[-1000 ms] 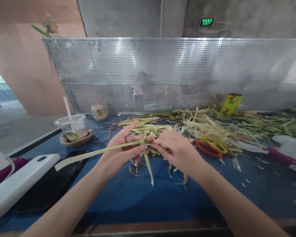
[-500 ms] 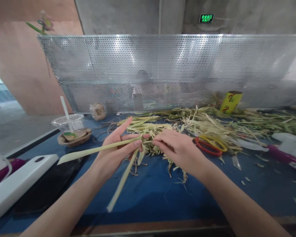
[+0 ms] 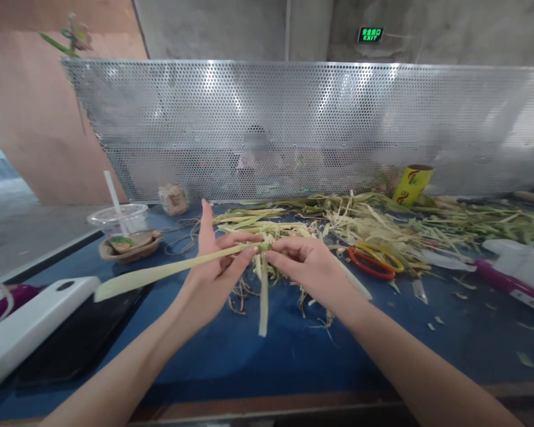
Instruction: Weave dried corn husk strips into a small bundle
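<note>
In the middle of the head view, my left hand pinches a long pale green leaf strip between thumb and fingers, its index finger raised. The wide end of this strip points left across my wrist. At the right-hand end, my right hand closes thumb and fingertips on the small folded part of the same strips. A second flat strip end hangs down between my hands. Another pale strip sticks out past my right hand. Fingertips partly hide the folded part. Behind lies a pile of dried leaves.
Scissors with red and yellow handles lie right of my right hand. Further right is a purple-and-white tool. A yellow roll stands behind. At left are a plastic cup, a black phone-like slab and a white case.
The hanging strip end has swung from lower left to nearly straight down. My right hand has come closer to my left fingertips, and a strip now shows to its right.
</note>
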`<state>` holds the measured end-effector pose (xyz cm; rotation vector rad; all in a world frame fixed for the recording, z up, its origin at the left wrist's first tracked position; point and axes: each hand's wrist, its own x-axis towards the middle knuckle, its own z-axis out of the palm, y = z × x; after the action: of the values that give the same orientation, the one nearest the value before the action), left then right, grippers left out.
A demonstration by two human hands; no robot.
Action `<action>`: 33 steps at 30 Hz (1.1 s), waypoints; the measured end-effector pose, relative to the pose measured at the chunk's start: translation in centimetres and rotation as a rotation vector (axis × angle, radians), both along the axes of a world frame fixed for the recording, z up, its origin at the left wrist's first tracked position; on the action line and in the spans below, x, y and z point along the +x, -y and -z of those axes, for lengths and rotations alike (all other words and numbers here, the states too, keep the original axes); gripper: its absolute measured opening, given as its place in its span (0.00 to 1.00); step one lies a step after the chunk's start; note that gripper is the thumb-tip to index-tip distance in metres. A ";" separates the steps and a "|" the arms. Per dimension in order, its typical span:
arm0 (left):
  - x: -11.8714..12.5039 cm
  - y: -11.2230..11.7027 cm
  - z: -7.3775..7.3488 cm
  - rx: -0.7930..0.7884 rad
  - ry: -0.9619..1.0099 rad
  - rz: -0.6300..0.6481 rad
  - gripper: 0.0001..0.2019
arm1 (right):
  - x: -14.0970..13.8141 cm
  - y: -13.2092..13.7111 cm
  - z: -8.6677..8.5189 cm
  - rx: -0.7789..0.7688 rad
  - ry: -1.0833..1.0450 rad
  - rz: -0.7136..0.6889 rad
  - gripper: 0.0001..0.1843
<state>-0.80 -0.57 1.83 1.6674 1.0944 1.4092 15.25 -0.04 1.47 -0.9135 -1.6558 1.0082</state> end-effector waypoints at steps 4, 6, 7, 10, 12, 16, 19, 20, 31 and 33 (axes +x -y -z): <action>0.0 -0.5 0.2 0.030 0.219 0.021 0.48 | 0.0 0.0 0.0 -0.021 -0.050 -0.025 0.09; 0.0 -0.4 0.2 0.006 0.266 0.084 0.46 | -0.1 -0.1 0.3 -0.061 -0.082 -0.121 0.10; 0.1 -0.3 0.2 -0.012 0.270 0.104 0.46 | -0.2 -0.2 0.4 -0.074 -0.111 -0.155 0.10; 0.1 -0.1 0.2 -0.029 0.274 0.134 0.45 | -0.3 -0.3 0.8 -0.074 -0.202 -0.171 0.09; 0.0 0.0 0.1 -0.026 0.291 0.138 0.44 | -0.3 -0.3 0.7 -0.066 -0.251 -0.133 0.10; -0.1 -0.2 -0.1 -0.039 0.305 0.087 0.46 | -0.1 -0.1 0.2 -0.100 -0.260 -0.093 0.10; -0.1 -0.2 -0.1 -0.096 0.236 0.143 0.55 | 0.0 0.0 -0.1 -0.117 -0.228 -0.104 0.10; 0.0 -0.2 -0.1 -0.118 0.199 0.179 0.57 | 0.0 0.0 -0.2 -0.107 -0.209 -0.095 0.11; 0.1 0.3 0.0 -0.028 0.014 0.026 0.56 | 0.6 -0.3 -0.1 0.055 -0.054 -0.002 0.09; 0.2 0.5 0.0 0.003 -0.008 0.005 0.56 | 0.7 -0.4 -0.2 0.066 -0.081 0.017 0.09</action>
<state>-0.64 -1.04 1.83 1.6782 1.0927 1.4030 15.98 0.31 1.67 -0.8314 -1.6014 0.9607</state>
